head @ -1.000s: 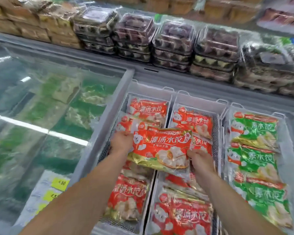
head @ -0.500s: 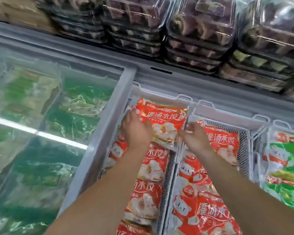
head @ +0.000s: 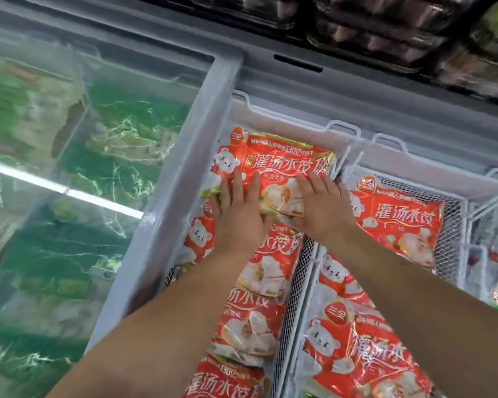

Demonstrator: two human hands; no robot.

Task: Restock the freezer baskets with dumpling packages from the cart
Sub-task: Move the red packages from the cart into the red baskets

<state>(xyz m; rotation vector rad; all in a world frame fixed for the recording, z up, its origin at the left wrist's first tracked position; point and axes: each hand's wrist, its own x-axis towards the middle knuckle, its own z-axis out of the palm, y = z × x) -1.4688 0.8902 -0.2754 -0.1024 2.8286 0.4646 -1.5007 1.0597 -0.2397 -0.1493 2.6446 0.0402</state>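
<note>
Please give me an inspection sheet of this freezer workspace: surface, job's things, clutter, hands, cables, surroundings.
Surface: open chest freezer; white wire left basket and right basket side by side.
Job's things: red top package lies flat at the far end of the left basket, over a row of red packages; more red packages fill the right basket.
Clutter: nothing seen.
Hands: left hand and right hand press flat on the top package's near edge, fingers straight.
Cables: nothing seen.
Surroundings: glass lid at left covers green packages; blurred trays on the shelf behind; green package at the right edge.
</note>
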